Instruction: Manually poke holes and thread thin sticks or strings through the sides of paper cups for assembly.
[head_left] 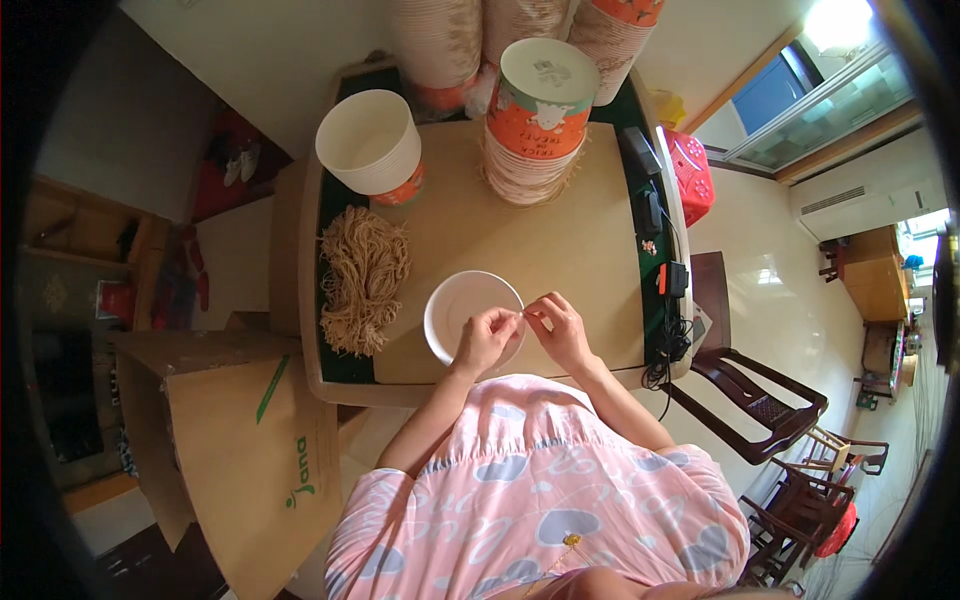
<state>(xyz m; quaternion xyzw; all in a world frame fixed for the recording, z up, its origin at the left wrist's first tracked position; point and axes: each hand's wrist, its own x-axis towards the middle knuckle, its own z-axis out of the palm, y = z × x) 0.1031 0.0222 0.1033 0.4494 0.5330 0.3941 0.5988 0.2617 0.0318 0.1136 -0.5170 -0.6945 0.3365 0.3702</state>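
Observation:
A white round paper bucket (448,312) stands at the table's near edge, its pale inside showing. My left hand (486,338) reaches over its right side with thumb and fingers pinched together. Just right of it, at the bucket's rim, my right hand (556,328) is closed in a pinch as well. The fingertips of both hands nearly meet; whatever is between them is too small to make out. To the left lies a loose bundle of tan twine (362,285).
A few nested white buckets (368,145) stand at the far left. A tall upside-down stack of orange printed buckets (540,125) stands behind, with more stacks (437,40) at the back. Cables and a power strip (672,280) line the right edge. An open cardboard box (245,450) is left.

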